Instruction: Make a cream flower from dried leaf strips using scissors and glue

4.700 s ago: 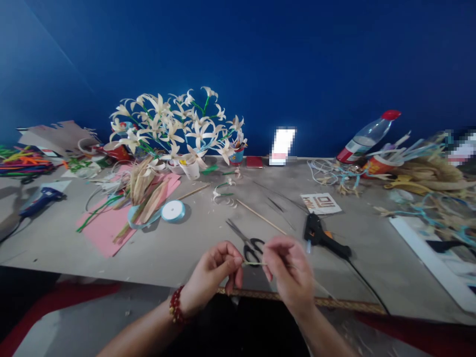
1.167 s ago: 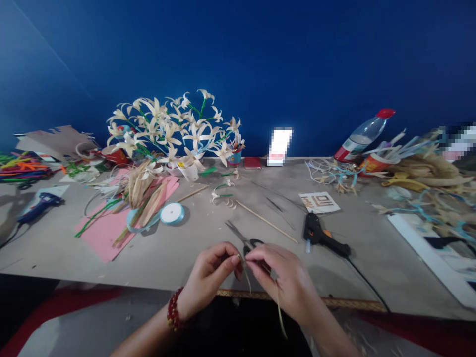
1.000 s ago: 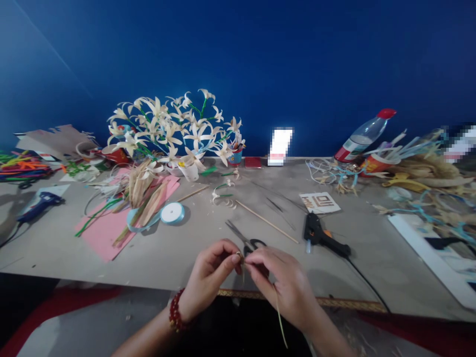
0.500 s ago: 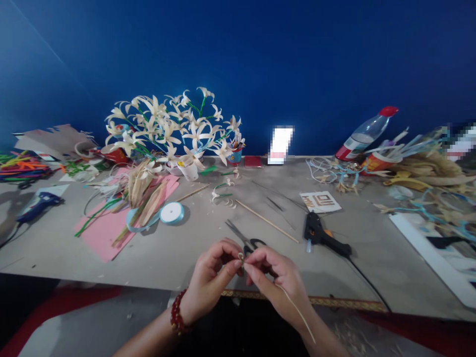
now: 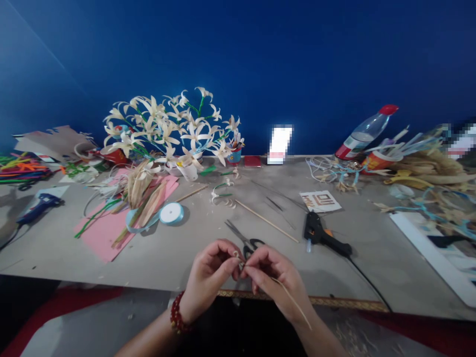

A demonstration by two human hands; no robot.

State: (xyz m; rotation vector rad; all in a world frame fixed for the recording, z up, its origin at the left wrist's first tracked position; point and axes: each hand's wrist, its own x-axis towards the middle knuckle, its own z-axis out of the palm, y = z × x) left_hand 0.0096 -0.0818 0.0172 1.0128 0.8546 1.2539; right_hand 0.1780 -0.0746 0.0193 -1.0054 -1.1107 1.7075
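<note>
At the table's front edge my left hand and my right hand meet, fingertips pinched close together. Between them is a thin pale fibre strand, looped into a small knot-like curl at the fingertips. Its loose tail runs out over the right hand toward the wrist. My left hand pinches the curled part, and my right thumb and forefinger close on the strand beside it. The exact shape of the curl is partly hidden by fingers. Just beyond the hands lie scissors with black handles, their blades pointing away to the left.
A black glue gun lies right of the hands, its cord running over the front edge. Left are a blue ribbon roll, pink paper and a blue glue gun. Pale husk flowers and a tilted bottle stand behind.
My fingertips have drawn slightly apart, and the small curl has shifted left with the left hand. The strand's tail has moved a little up and left over my right hand.
</note>
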